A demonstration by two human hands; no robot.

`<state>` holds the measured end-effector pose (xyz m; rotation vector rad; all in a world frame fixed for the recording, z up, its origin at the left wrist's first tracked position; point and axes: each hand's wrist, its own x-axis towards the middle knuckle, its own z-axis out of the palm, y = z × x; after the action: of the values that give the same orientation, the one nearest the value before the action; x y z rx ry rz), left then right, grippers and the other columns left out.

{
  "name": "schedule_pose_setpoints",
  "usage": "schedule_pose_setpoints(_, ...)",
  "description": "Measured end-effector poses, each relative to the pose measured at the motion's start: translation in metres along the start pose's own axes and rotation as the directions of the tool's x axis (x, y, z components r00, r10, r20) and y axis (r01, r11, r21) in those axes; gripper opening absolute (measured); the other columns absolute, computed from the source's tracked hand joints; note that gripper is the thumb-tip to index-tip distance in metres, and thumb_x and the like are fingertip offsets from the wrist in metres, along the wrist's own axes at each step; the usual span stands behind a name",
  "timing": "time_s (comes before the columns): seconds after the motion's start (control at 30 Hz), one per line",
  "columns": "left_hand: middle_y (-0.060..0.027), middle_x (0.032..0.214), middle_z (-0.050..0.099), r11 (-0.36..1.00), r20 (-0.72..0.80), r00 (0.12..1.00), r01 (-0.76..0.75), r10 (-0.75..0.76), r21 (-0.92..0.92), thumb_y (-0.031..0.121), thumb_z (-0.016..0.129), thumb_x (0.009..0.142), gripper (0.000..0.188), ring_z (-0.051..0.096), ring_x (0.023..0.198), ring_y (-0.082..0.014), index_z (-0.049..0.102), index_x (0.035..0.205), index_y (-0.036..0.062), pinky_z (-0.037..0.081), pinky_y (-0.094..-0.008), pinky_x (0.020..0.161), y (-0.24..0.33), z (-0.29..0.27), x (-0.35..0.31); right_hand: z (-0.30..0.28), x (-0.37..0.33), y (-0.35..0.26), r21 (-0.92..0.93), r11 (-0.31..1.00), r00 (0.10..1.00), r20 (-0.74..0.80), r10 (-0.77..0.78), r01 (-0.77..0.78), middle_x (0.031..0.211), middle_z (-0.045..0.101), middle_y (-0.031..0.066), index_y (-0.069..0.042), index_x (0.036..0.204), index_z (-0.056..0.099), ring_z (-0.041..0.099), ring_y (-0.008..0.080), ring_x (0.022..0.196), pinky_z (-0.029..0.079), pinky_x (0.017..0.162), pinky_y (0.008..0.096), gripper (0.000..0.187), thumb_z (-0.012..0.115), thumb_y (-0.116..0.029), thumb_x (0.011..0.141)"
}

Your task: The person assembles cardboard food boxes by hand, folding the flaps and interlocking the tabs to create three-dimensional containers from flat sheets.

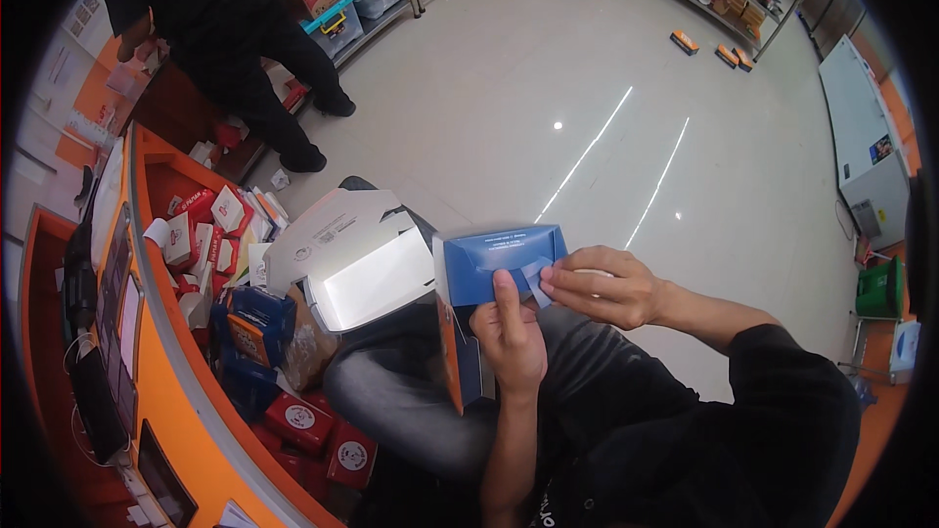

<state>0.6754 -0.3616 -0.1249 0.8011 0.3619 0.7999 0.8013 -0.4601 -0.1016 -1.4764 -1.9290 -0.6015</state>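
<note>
A blue cardboard box with an orange side is propped above my lap. My left hand grips its near edge, thumb pressed on the blue face. From the right, my right hand pinches a translucent strip of tape, which lies partly over the box's blue panel. The fingertips of both hands are close together there. Left of the blue box, an open white carton rests by my knee, its inside facing up and its printed flap spread to the left.
An orange counter curves along my left, with red, white and blue boxes piled behind it. A person in black stands at the upper left, near teal-lidded bins. Small orange boxes lie on the far floor.
</note>
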Motion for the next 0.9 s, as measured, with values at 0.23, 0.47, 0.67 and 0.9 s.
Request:
schedule_pose_setpoints(0.23,-0.002,0.082,0.06,0.987,-0.053,0.999,0.01,-0.002,0.16,0.026,0.042,0.105,0.041,0.055,0.073,-0.0051,0.061,0.083,-0.0024,0.047,-0.0208,0.066,0.002,0.002,0.001,0.006,0.004,0.009,0.038,0.988,0.988,0.005,-0.153,0.153,0.106,0.067,0.0122,0.005,0.099,0.07,0.066,0.0252,0.091,0.058,0.073,0.0321,0.032,0.068,-0.006,0.07)
schedule_pose_setpoints(0.47,-0.0103,0.098,0.063,0.999,0.037,0.998,0.041,-0.041,0.007,0.025,0.042,0.105,0.035,0.063,0.086,-0.0123,0.06,0.1,-0.0038,0.053,-0.0248,0.074,-0.011,0.001,-0.005,0.009,0.006,0.003,0.005,1.0,0.996,-0.081,0.023,-0.023,0.11,0.065,0.0156,0.003,0.1,0.07,0.066,0.0282,0.093,0.057,0.076,0.0341,0.032,0.069,-0.007,0.069)
schedule_pose_setpoints(0.67,-0.0124,0.094,0.066,0.991,0.013,0.999,0.031,-0.033,0.133,0.022,0.045,0.104,0.038,0.062,0.082,-0.0138,0.063,0.095,-0.01,0.05,-0.0256,0.07,-0.003,-0.006,-0.011,-0.002,0.02,0.008,0.125,0.955,0.959,0.118,0.256,-0.27,0.131,0.048,0.0236,-0.014,0.144,0.042,0.054,0.0382,0.113,0.046,0.095,0.0475,0.068,0.068,-0.037,0.085)
schedule_pose_setpoints(0.9,-0.0221,0.116,0.059,0.881,0.363,0.932,-0.178,0.007,0.438,0.046,0.055,0.095,0.072,0.062,0.104,-0.0268,0.041,0.138,-0.01,0.053,-0.0379,0.089,0.008,-0.016,-0.007,-0.001,-0.021,0.015,0.191,0.548,0.564,0.033,0.825,-0.814,0.105,0.057,0.0216,-0.01,0.134,0.056,0.062,0.0302,0.092,0.05,0.081,0.0349,0.043,0.059,-0.025,0.094)
